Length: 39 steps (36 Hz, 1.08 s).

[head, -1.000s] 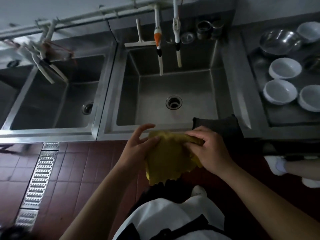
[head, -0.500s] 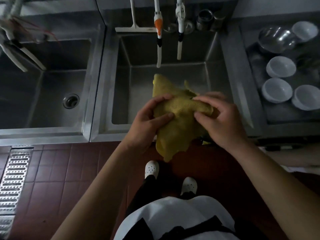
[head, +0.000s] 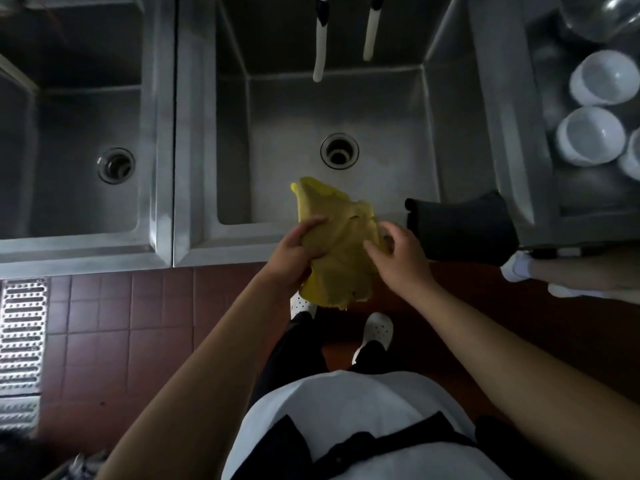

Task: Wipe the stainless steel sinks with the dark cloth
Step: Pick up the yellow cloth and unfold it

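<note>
A dark cloth (head: 460,230) hangs over the front rim of the middle sink (head: 346,109), at its right corner, and no hand touches it. A yellow cloth (head: 334,237) is bunched between my hands just above that same rim. My left hand (head: 294,252) grips the yellow cloth's left side, thumb on top. My right hand (head: 394,254) has curled fingers at the cloth's right edge; whether they pinch it is unclear. A second steel sink (head: 86,133) lies to the left.
Two white hoses (head: 320,50) hang over the middle sink's back. White bowls (head: 592,136) stand on the steel counter at the right. Another person's white shoe and leg (head: 519,268) are at the right. A metal floor drain grate (head: 20,334) runs along the left floor.
The view has tilted down and closer to the sinks. My hands carried the yellow cloth back toward the front rim, and the dark cloth is uncovered again at the right.
</note>
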Each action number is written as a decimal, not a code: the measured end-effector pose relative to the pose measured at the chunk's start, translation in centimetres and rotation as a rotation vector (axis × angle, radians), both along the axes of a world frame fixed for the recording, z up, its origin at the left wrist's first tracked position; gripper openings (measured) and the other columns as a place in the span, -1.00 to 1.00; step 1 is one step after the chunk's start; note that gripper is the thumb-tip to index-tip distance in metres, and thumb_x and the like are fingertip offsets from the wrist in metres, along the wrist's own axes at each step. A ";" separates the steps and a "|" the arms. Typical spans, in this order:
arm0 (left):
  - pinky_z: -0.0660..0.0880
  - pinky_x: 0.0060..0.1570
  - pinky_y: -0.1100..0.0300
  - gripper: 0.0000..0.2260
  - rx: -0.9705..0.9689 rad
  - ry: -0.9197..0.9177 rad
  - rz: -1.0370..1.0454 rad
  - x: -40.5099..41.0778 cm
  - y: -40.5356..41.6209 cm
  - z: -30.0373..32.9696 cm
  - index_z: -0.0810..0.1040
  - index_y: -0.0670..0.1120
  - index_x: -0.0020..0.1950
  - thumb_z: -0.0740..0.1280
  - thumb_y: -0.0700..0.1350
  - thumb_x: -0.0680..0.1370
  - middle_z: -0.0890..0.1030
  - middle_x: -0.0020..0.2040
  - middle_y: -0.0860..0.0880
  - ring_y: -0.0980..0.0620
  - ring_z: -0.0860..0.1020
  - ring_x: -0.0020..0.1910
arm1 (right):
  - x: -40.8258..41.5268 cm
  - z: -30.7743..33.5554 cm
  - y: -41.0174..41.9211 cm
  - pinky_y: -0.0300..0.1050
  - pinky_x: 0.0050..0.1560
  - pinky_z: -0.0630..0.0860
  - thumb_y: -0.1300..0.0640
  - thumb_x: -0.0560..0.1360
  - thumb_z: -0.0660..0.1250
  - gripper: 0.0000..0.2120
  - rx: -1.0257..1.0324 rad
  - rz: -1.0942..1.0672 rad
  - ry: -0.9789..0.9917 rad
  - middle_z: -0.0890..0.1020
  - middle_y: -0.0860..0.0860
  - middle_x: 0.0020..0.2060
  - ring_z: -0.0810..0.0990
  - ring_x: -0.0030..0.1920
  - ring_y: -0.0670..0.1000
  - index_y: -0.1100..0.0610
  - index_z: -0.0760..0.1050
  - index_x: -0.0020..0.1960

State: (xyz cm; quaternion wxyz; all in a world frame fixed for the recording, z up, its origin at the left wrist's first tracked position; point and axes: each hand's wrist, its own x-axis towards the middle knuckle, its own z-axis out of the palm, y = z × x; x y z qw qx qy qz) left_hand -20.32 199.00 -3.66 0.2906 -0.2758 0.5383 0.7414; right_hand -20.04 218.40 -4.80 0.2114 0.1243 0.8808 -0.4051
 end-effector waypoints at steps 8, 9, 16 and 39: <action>0.60 0.01 0.00 -0.46 0.283 0.033 -0.006 1.7 -0.2 2.8 0.45 0.11 0.44 0.25 -0.35 0.54 0.44 0.37 0.00 -0.11 0.62 0.17 | -0.6 3.0 0.2 0.02 0.07 0.58 -0.03 0.51 0.39 -0.73 -0.848 -0.413 -0.489 0.72 0.02 0.05 0.68 0.10 0.08 0.03 0.59 0.17; 0.60 0.02 0.00 -0.45 0.301 0.024 0.004 1.9 -0.2 2.7 0.45 0.12 0.44 0.26 -0.34 0.53 0.45 0.37 0.01 -0.09 0.63 0.16 | -0.7 3.1 0.5 0.06 0.07 0.58 -0.01 0.50 0.40 -0.73 -0.884 -0.413 -0.540 0.71 0.04 0.05 0.68 0.09 0.10 0.04 0.59 0.17; 0.61 0.05 -0.02 -0.50 0.212 -0.079 -0.003 3.2 0.3 0.2 0.49 0.04 0.41 0.27 -0.36 0.54 0.46 0.39 -0.12 -0.19 0.55 0.25 | -0.7 2.1 1.7 0.01 -0.04 0.60 0.12 0.50 0.41 -0.74 -0.764 -0.399 -0.673 0.72 0.11 0.00 0.71 -0.01 0.13 0.13 0.59 0.18; 0.52 0.15 -0.35 -0.46 -0.060 -0.096 0.059 5.1 1.1 -1.1 0.43 -0.02 0.43 0.47 -0.18 0.47 0.61 0.24 -0.18 -0.27 0.60 0.20 | 3.4 0.8 0.7 -0.04 0.09 0.55 0.11 0.59 0.32 -0.81 -0.480 -0.351 -0.290 0.66 -0.02 0.06 0.62 0.08 0.00 0.02 0.56 0.19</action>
